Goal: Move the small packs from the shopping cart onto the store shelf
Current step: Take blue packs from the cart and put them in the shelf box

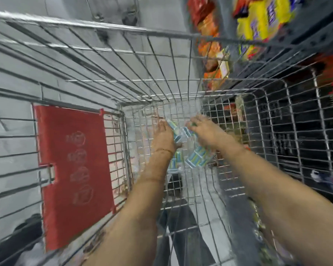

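Both my arms reach deep into the wire shopping cart (161, 60). Several small blue-and-white packs (197, 157) in clear wrapping lie on the cart's bottom. My left hand (164, 134) grips a bundle of small packs (178, 133) from the left side. My right hand (205, 127) presses on the same bundle from the right, fingers curled over it. More packs show below and between my wrists. The store shelf (304, 35) stands to the right of the cart.
A red plastic flap (73, 169) hangs on the cart's left wall. Orange snack bags (209, 45) and a yellow bag (263, 18) fill the shelf at upper right. Grey tiled floor (13, 89) shows through the wires.
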`<action>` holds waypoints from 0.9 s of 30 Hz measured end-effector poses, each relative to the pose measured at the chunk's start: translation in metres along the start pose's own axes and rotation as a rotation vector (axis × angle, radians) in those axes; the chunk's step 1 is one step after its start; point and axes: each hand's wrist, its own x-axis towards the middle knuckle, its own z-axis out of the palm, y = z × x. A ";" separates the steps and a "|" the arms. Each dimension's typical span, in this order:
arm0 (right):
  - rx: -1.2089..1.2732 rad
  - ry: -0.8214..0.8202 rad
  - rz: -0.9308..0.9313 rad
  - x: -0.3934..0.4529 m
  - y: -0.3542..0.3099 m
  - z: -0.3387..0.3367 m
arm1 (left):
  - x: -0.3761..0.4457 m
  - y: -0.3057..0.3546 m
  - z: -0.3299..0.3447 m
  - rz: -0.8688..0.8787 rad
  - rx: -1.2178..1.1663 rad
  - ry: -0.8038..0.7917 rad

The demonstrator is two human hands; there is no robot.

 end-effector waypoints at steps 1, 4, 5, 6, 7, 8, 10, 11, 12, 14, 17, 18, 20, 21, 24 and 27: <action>0.006 -0.018 0.007 0.002 0.002 0.003 | 0.002 -0.001 0.004 -0.007 -0.001 0.017; 0.080 0.053 0.125 0.001 0.003 0.003 | 0.007 -0.006 0.008 0.031 -0.008 0.101; 0.122 0.100 0.196 -0.001 0.002 0.002 | 0.009 -0.007 0.006 0.060 -0.015 0.107; 0.169 0.149 0.248 -0.003 0.000 0.000 | 0.010 -0.009 0.005 0.091 -0.014 0.096; 0.196 0.190 0.277 -0.005 0.000 0.000 | 0.011 -0.009 0.002 0.119 -0.007 0.079; 0.211 0.236 0.270 -0.006 0.000 0.002 | 0.013 -0.011 0.000 0.142 0.009 0.064; 0.114 0.253 0.148 -0.006 0.007 0.010 | 0.015 -0.013 -0.002 0.180 0.054 0.050; 0.013 0.198 0.056 -0.005 0.012 0.013 | 0.016 -0.014 -0.002 0.192 0.074 0.042; -0.090 0.134 -0.022 -0.003 0.017 0.017 | 0.016 -0.014 -0.001 0.198 0.089 0.034; -0.216 0.033 -0.077 -0.001 0.022 0.020 | 0.018 -0.015 0.000 0.211 0.095 0.032; -0.244 0.023 -0.089 0.003 0.019 0.015 | 0.018 -0.015 -0.002 0.216 0.076 0.037; -0.253 0.012 -0.083 0.003 0.017 0.011 | 0.018 -0.015 -0.003 0.220 0.071 0.039; -0.277 0.028 -0.042 -0.003 0.016 0.006 | 0.015 -0.013 -0.009 0.234 0.065 0.054; -0.259 0.064 -0.005 -0.009 0.016 0.004 | 0.013 -0.012 -0.013 0.243 0.063 0.065; -0.121 0.150 0.135 -0.036 0.012 -0.007 | 0.000 -0.004 -0.029 0.292 0.104 0.092; 0.004 0.158 0.208 -0.069 0.002 -0.030 | -0.023 0.015 -0.054 0.372 0.157 0.097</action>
